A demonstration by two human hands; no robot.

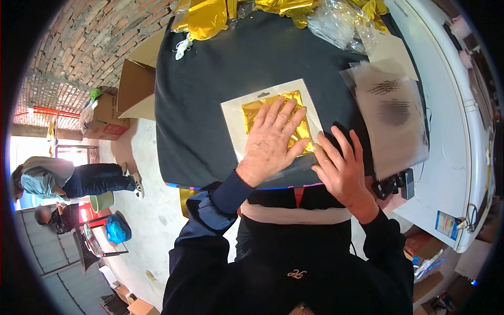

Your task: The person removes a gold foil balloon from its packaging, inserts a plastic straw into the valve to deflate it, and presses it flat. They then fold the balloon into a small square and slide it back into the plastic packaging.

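My left hand [269,143] lies flat, fingers stretched, on a folded gold foil piece [303,130]. Beneath the foil is a white card [233,125] with a hang slot at its top, apparently inside a clear plastic sleeve whose loose end shows at the lower edge. Beside the card's lower right corner, my right hand [342,167] has its fingers spread, the index fingertip close to the sleeve's edge. Both hands are over the black cloth [197,110] that covers the table.
A stack of clear plastic bags [388,139] lies to the right, by a small black device [389,185]. Gold foil pieces [209,20], crumpled clear plastic [336,27] and white string [183,46] lie at the far edge. A cardboard box [135,86] and two people are leftward.
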